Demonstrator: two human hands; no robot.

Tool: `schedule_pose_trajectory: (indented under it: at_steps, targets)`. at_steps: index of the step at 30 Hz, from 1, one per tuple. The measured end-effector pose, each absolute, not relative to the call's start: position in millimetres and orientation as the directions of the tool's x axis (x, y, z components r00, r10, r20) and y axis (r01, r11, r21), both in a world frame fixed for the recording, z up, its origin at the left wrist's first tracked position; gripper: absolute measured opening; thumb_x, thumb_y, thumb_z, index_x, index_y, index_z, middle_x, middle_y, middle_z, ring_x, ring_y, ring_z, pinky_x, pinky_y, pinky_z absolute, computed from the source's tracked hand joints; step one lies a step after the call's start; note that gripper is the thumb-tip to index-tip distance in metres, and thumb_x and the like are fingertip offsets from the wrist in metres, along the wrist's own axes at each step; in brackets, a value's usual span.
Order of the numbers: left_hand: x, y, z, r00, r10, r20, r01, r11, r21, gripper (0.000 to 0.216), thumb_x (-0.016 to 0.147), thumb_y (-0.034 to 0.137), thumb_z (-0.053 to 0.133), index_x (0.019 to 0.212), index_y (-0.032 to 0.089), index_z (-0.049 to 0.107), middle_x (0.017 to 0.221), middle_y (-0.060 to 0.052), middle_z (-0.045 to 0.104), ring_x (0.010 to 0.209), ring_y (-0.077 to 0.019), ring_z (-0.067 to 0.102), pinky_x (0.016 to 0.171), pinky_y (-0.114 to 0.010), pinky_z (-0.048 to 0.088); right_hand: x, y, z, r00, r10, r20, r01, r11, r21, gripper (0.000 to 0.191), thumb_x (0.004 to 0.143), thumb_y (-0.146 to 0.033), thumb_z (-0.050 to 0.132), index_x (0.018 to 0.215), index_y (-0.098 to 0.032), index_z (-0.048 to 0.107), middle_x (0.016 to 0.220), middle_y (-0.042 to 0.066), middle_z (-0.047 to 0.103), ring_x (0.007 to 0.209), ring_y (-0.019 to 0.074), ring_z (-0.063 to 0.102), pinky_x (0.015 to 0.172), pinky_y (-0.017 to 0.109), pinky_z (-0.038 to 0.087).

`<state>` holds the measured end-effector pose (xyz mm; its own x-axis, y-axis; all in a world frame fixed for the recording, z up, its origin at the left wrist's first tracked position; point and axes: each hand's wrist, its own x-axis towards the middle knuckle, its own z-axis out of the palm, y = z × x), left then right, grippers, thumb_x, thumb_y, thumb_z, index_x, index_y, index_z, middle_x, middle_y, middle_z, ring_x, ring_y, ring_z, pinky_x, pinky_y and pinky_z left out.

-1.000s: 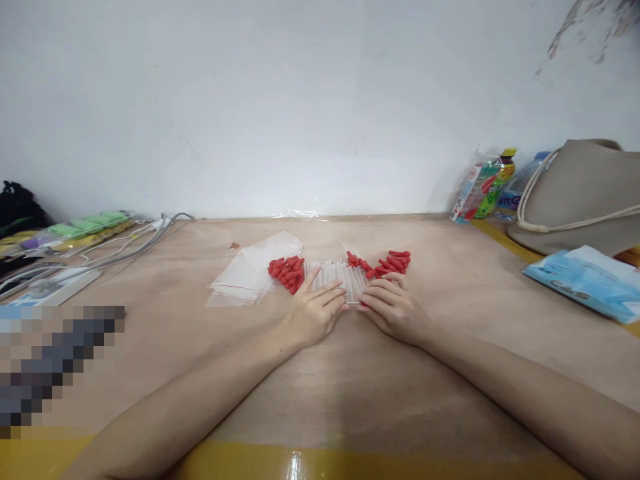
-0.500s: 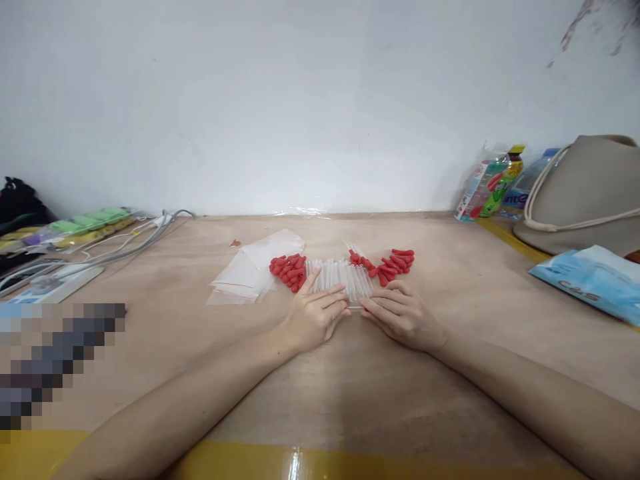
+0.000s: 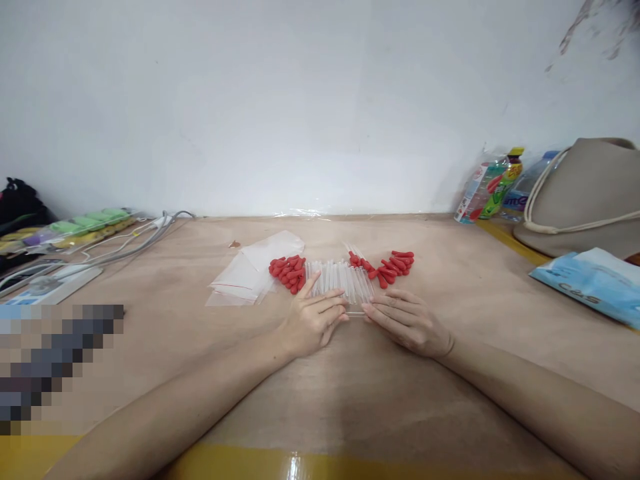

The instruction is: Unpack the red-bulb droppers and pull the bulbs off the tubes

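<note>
Between my hands lies a thin clear tube, crosswise, its ends hidden by my fingers. My left hand has its lower fingertips closed around one end, while one finger stretches up over the row of clear tubes. On the other end, my right hand has its fingertips pressed together. The row lies side by side just beyond both hands. A pile of red rubber bulbs sits left of the row, with more red bulbs spread to its right.
Clear plastic bags lie left of the bulbs. A power strip with cables is at the left. Bottles, a beige bag and a blue tissue pack stand or lie at the right. The wall closes the back.
My right hand has shifted slightly right and toward me, away from the red bulbs. The crosswise tube sits a little nearer to me. My left hand has barely moved.
</note>
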<state>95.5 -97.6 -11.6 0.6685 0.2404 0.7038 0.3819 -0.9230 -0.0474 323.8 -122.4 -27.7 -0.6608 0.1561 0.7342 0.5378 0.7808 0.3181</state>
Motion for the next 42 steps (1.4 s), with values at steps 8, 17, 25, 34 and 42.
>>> schedule_pose_trajectory:
  at_steps: [8,17,25,34,42]
  targets:
    - [73,-88,-12,0.590,0.331,0.736,0.501,-0.865,-0.013,0.015,0.085,0.018,0.049,0.085,0.018,0.064,0.087,-0.003,0.069,0.090,-0.0174,0.064,0.099,-0.047,0.036,348,-121,-27,-0.541,0.264,0.799,0.649,0.735,0.197,0.040,0.081,-0.015,0.056,0.120,-0.023,0.052,0.092,0.003,0.070,0.088,0.0154,0.064,0.081,0.032,0.048]
    - [84,-66,-25,0.520,0.350,0.779,0.543,-0.840,0.014,0.035,0.086,0.011,0.037,0.118,0.018,0.049,0.087,-0.005,0.046,0.074,-0.0123,0.048,0.062,-0.024,0.046,347,-101,-17,-0.243,0.526,0.815,0.783,0.603,-0.155,0.012,0.083,-0.026,0.054,0.089,-0.020,0.062,0.083,0.004,0.068,0.073,0.0155,0.063,0.068,0.028,0.049]
    - [125,-52,-9,0.544,0.407,0.734,0.553,-0.832,0.051,0.026,0.084,0.007,0.038,0.101,0.016,0.054,0.085,-0.005,0.053,0.081,-0.0172,0.050,0.074,-0.030,0.046,376,-46,30,0.219,0.756,0.617,0.812,0.209,-0.545,0.018,0.077,-0.028,0.055,0.086,-0.017,0.066,0.077,0.006,0.062,0.064,0.0148,0.056,0.062,0.029,0.046]
    - [153,-57,-10,0.647,0.436,0.626,0.597,-0.800,-0.060,0.023,0.073,-0.002,0.041,0.080,0.014,0.057,0.077,-0.005,0.059,0.080,-0.0193,0.049,0.076,-0.029,0.047,395,-8,14,0.301,0.891,0.339,0.744,0.003,-0.668,0.019,0.064,-0.035,0.066,0.067,-0.016,0.064,0.067,0.003,0.063,0.062,0.0141,0.054,0.055,0.025,0.038]
    - [156,-73,-11,0.686,0.476,0.550,0.576,-0.817,-0.011,0.014,0.081,0.018,0.045,0.075,0.013,0.057,0.075,-0.008,0.058,0.078,-0.0206,0.052,0.078,-0.034,0.048,408,1,-3,0.304,0.940,0.154,0.657,-0.090,-0.749,0.016,0.066,-0.030,0.064,0.069,-0.015,0.066,0.064,0.002,0.064,0.055,0.0116,0.052,0.051,0.023,0.038]
